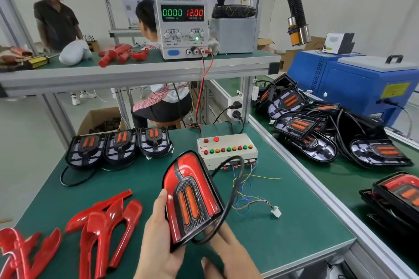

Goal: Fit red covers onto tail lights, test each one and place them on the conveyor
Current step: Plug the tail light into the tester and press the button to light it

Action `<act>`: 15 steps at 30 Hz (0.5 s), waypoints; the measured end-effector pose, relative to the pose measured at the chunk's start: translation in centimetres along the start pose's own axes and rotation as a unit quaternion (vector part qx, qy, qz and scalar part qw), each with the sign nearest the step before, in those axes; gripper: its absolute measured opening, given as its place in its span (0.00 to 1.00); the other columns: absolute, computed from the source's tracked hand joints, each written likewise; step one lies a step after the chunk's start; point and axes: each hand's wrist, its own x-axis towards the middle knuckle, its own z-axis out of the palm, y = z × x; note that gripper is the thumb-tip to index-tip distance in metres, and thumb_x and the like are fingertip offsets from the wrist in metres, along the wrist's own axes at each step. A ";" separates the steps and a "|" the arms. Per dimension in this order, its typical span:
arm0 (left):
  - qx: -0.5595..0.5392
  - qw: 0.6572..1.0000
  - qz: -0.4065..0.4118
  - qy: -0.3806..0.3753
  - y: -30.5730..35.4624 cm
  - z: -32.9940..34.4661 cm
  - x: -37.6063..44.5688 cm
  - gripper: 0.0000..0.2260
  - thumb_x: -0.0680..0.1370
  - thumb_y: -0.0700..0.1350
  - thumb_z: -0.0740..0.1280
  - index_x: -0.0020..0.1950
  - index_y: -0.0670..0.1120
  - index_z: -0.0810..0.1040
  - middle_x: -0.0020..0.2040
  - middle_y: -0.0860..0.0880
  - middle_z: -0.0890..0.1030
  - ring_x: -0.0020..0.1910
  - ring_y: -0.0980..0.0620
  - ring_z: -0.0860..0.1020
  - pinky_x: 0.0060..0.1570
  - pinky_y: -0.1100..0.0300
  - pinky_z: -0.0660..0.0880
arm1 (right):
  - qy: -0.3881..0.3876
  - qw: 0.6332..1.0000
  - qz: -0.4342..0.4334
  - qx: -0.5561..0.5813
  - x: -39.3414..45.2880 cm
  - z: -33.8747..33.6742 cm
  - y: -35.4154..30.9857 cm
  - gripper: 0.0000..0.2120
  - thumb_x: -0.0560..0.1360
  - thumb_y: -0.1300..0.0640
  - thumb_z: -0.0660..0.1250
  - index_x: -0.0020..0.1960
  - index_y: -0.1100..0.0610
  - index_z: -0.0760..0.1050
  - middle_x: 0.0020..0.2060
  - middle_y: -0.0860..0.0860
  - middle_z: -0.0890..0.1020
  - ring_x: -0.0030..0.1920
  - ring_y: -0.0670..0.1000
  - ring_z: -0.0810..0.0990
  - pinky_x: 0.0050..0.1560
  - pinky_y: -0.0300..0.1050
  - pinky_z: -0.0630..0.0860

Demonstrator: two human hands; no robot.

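While my left hand [158, 231] grips the covered tail light [192, 197] upright above the bench, its cable [235, 179] loops right, toward the loose white plug [277, 212]; my right hand [229, 253], nearer, supports underneath, fingers relaxed.

Tail light w/ cover [192, 197] held above bench [145, 179] front-centre; loose covers [99, 222] along front-left edge; three uncovered tail lights [120, 146] in row at back-left; test box [226, 149] at back-right, its connector [277, 212] near right edge; power supply [183, 27] on shelf [136, 70] behind; tail-light pile [317, 129] on conveyor [353, 179] to right.
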 end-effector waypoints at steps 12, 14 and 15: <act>0.136 0.984 0.114 -0.003 -0.3 -1.1 -0.9 0.18 0.74 0.60 0.68 0.48 0.47 0.87 0.48 0.39 0.87 0.45 0.40 0.87 0.37 0.54 0.83 | 0.291 0.939 0.012 -0.183 -5.1 -1.7 -1.3 0.18 0.85 0.51 0.56 0.42 0.46 0.80 0.33 0.49 0.83 0.34 0.48 0.78 0.37 0.38 0.72; 0.111 0.988 0.108 0.017 -0.6 -1.3 -0.8 0.17 0.76 0.59 0.68 0.47 0.47 0.88 0.48 0.40 0.87 0.45 0.40 0.87 0.37 0.53 0.83 | 0.281 0.926 0.035 -0.248 -5.3 -1.7 -1.1 0.17 0.84 0.46 0.57 0.39 0.43 0.77 0.32 0.47 0.81 0.38 0.47 0.78 0.40 0.35 0.72; 0.099 0.989 0.110 0.028 -0.8 -1.5 -0.7 0.16 0.77 0.59 0.68 0.47 0.48 0.88 0.48 0.40 0.87 0.46 0.41 0.87 0.37 0.53 0.84 | 0.266 0.935 0.050 -0.229 -5.3 -1.7 -0.8 0.16 0.83 0.46 0.59 0.39 0.45 0.77 0.29 0.48 0.81 0.35 0.48 0.79 0.39 0.37 0.74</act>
